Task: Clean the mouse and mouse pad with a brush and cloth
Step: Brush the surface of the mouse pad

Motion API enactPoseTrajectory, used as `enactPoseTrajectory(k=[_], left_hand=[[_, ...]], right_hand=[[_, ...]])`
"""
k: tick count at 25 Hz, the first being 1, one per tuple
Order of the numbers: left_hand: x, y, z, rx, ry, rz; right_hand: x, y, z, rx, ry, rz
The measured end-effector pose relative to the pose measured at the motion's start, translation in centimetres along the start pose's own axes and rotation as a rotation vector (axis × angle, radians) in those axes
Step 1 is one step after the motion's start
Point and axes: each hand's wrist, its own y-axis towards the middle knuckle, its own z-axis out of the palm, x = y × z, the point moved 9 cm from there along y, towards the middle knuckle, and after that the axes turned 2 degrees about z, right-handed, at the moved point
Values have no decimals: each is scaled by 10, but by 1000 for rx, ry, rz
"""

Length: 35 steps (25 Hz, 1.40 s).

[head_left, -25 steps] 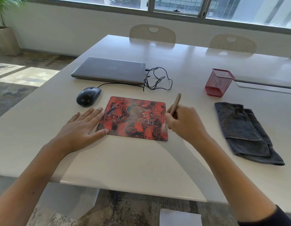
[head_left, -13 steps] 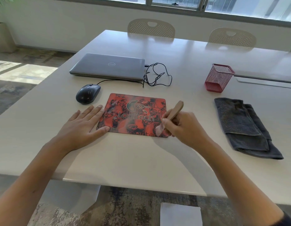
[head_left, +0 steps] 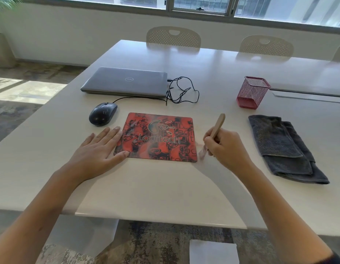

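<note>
Your right grip [head_left: 225,147] grasping the brush [head_left: 215,130], bristles just right of the mouse pad [head_left: 157,138], your left grip [head_left: 99,149] flat, released, pressing its left edge, mouse [head_left: 102,113] beyond that grip, cloth [head_left: 283,147] right of the brush, all on the surface [head_left: 165,187].

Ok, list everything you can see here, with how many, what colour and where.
Mouse pad: one, red and black, table centre.
Mouse: one, black, left of the pad.
Brush: one, tan handle, bristles blurred just off the pad's right edge.
Cloth: one, dark grey, folded, right.
Laptop: one, grey, closed, behind the pad.
Cable: one, black, coiled beside the laptop.
Mesh cup: one, red, back right.
Table: one, off-white.
Chairs: two, beige, far side.
Left hand: flat, on the pad's left edge.
Right hand: grips the brush.
</note>
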Motion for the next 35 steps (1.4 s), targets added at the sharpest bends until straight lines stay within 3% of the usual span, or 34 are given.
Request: enactPoseTrajectory(k=[3, 7, 11, 14, 16, 20, 24, 27, 29, 32, 35], left_hand=[[1, 1, 1, 2, 5, 2], [2, 1, 3, 4, 6, 7], [2, 1, 2, -1, 4, 7], [1, 2, 2, -2, -1, 3], [0, 1, 1, -6, 4, 2], [-1, 1, 0, -3, 2, -5], [0, 1, 1, 8, 3, -6], [1, 1, 1, 15, -13, 0], [1, 1, 2, 28, -53, 0], [3, 4, 3, 107, -117, -26], [-6, 12, -8, 138, -172, -66]], right_hand=[[5, 16, -9, -46, 163, -15], [6, 19, 24, 173, 120, -7], [-2, 29, -1, 14, -27, -9], [5, 24, 13, 92, 117, -38], [0, 22, 19, 132, 76, -18], [-2, 36, -4, -33, -9, -41], [2, 36, 18, 121, 47, -49], [-5, 53, 5, 27, -124, -22], [-3, 59, 2, 8, -62, -22], [-3, 56, 19, 150, 56, -8], [-11, 62, 5, 56, -21, 18]])
